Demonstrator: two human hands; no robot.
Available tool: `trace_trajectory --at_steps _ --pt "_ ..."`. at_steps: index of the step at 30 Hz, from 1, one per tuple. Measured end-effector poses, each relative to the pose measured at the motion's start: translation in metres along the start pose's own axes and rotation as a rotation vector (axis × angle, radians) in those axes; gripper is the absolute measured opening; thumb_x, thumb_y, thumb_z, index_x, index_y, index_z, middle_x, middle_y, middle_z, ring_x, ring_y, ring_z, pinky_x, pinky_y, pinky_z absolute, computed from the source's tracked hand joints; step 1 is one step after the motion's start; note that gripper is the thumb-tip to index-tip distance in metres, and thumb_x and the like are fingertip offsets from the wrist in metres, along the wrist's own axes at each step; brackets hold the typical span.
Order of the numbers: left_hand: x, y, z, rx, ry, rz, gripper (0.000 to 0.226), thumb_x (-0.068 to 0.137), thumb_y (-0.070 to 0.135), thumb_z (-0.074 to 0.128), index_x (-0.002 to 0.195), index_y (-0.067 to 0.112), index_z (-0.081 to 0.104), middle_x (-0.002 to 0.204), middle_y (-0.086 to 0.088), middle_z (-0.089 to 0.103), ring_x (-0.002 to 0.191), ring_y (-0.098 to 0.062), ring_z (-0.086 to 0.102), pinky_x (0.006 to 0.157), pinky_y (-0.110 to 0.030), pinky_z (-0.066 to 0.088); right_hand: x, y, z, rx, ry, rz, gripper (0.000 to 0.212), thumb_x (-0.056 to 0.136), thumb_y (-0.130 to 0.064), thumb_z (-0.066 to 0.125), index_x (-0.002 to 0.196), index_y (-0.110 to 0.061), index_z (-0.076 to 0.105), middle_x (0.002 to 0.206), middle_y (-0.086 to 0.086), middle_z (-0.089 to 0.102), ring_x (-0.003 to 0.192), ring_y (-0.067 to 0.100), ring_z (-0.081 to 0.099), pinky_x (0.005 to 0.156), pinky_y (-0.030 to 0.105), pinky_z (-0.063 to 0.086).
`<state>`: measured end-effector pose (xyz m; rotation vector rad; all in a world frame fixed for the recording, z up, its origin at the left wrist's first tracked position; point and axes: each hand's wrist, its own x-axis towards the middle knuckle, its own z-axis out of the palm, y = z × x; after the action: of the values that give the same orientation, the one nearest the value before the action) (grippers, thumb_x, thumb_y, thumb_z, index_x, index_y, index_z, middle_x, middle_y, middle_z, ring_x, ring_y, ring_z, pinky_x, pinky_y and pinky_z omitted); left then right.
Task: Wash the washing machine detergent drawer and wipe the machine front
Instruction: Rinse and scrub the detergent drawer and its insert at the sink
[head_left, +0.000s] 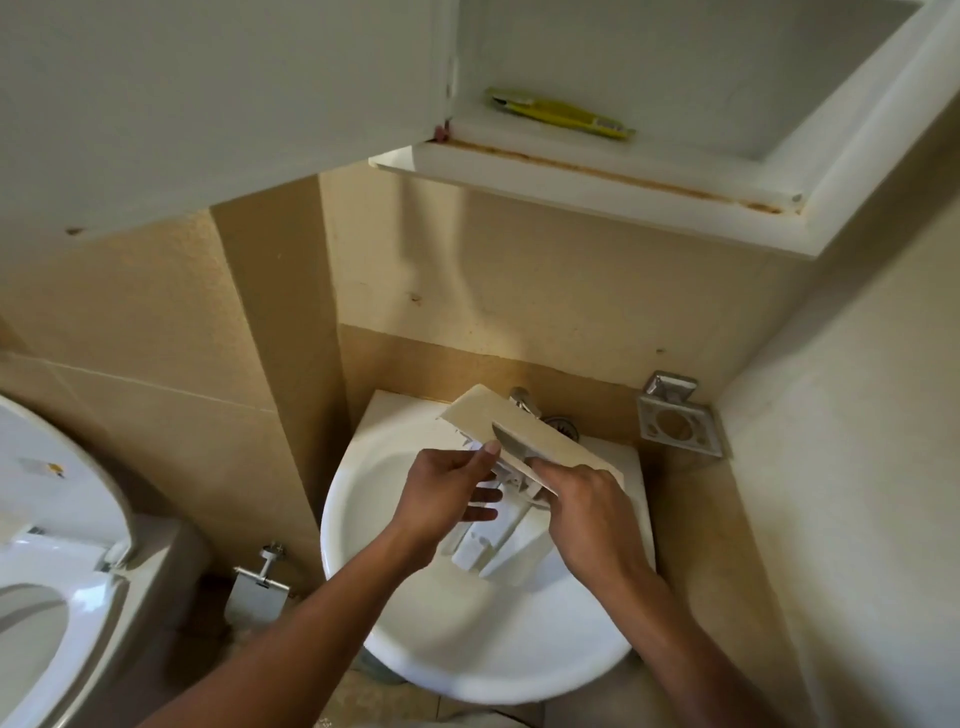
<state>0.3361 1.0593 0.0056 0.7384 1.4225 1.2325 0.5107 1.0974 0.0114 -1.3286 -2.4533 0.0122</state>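
The white detergent drawer (511, 525) hangs over the round white sink (467, 639), its cream front panel tilted up toward the tap. My right hand (587, 504) grips the drawer at the panel's lower right edge, fingers curled round it. My left hand (447, 493) is at the drawer's left side, thumb up against the panel's underside and fingers stretched across the inner compartments. The tap (522, 400) is mostly hidden behind the panel.
A toilet (57, 545) with its lid raised stands at the left. A toilet-roll holder (262, 577) sits low between toilet and sink. A metal soap holder (680, 421) is on the wall at right. An open wall cabinet (623, 171) overhead holds a yellow tube (561, 114).
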Motion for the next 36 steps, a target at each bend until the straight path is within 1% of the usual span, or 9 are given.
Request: trace_trajectory --at_steps 10,13,17,20,23,28,30,33,36 --pt "-0.022 -0.062 -0.022 0.488 -0.134 0.402 0.039 0.101 0.048 0.048 0.117 0.024 0.076 0.111 0.011 0.076 0.090 -0.009 0.073 0.076 -0.028 0.060 -0.029 0.001 0.039 -0.008 0.076 -0.047 0.056 0.065 0.003 0.084 0.117 -0.017 0.074 0.101 0.000 0.077 0.090 0.019 0.073 0.078 0.035 0.059" --pt "-0.013 -0.061 -0.031 -0.018 0.076 -0.028 0.050 0.105 0.034 0.040 0.099 -0.005 0.072 0.100 -0.020 0.076 0.090 -0.039 0.073 0.083 -0.052 0.060 -0.042 0.007 0.043 -0.026 0.126 -0.071 0.055 0.067 0.002 0.081 0.118 -0.017 0.073 0.105 0.000 0.076 0.097 0.020 0.071 0.081 0.036 0.058" --pt "0.013 -0.043 -0.061 -0.670 -0.024 -0.614 0.075 0.098 0.056 0.040 0.128 -0.013 0.045 0.126 -0.039 0.057 0.106 -0.055 0.064 0.085 -0.063 0.056 -0.064 0.016 0.051 -0.094 0.248 -0.223 0.040 0.088 -0.002 0.050 0.118 -0.016 0.074 0.110 -0.002 0.075 0.101 0.021 0.066 0.084 0.038 0.054" --pt "0.027 -0.024 -0.069 -0.463 -0.166 -0.686 0.095 0.088 0.074 0.045 0.133 -0.010 0.049 0.116 -0.029 0.066 0.096 -0.046 0.070 0.078 -0.057 0.060 -0.077 0.022 0.052 -0.110 0.299 -0.366 0.049 0.102 -0.001 0.031 0.112 -0.014 0.077 0.107 -0.002 0.075 0.098 0.021 0.067 0.083 0.037 0.053" --pt "0.033 -0.013 -0.064 -0.223 -0.273 -0.712 0.094 0.076 0.079 0.058 0.131 0.002 0.060 0.113 -0.023 0.070 0.097 -0.040 0.071 0.083 -0.052 0.058 -0.086 0.027 0.053 -0.134 0.289 -0.500 0.031 0.101 -0.005 0.049 0.115 -0.015 0.075 0.110 -0.002 0.075 0.102 0.020 0.066 0.087 0.038 0.053" --pt "0.030 -0.022 -0.036 0.037 -0.140 -0.595 0.061 0.071 0.035 0.087 0.123 0.013 0.064 0.109 -0.018 0.074 0.096 -0.037 0.071 0.075 -0.051 0.062 -0.101 0.027 0.065 -0.056 0.215 -0.510 0.029 0.101 -0.007 0.051 0.118 -0.016 0.072 0.116 -0.002 0.071 0.108 0.022 0.062 0.096 0.040 0.049" --pt "0.029 -0.030 -0.036 0.094 -0.165 -0.491 0.056 0.075 0.030 0.086 0.123 0.012 0.064 0.107 -0.015 0.076 0.096 -0.034 0.073 0.079 -0.051 0.062 -0.103 0.029 0.068 -0.040 0.130 -0.505 0.037 0.102 -0.005 0.040 0.120 -0.017 0.070 0.120 -0.003 0.068 0.109 0.021 0.061 0.094 0.039 0.049" --pt "0.021 -0.039 -0.045 0.243 -0.279 -0.258 0.058 0.073 0.034 0.087 0.124 0.018 0.063 0.115 -0.004 0.075 0.105 -0.026 0.071 0.091 -0.050 0.059 -0.117 0.036 0.068 0.010 -0.023 -0.483 0.029 0.089 -0.018 0.063 0.118 -0.020 0.069 0.128 -0.005 0.064 0.117 0.018 0.057 0.098 0.035 0.046" --pt "0.012 -0.052 -0.050 0.414 -0.274 -0.045 0.046 0.072 0.042 0.084 0.111 0.023 0.069 0.109 0.004 0.075 0.100 -0.018 0.071 0.093 -0.042 0.059 -0.130 0.038 0.061 0.268 0.129 -0.055 0.024 0.087 -0.030 0.065 0.105 -0.015 0.074 0.117 -0.003 0.068 0.114 0.017 0.060 0.098 0.031 0.046"
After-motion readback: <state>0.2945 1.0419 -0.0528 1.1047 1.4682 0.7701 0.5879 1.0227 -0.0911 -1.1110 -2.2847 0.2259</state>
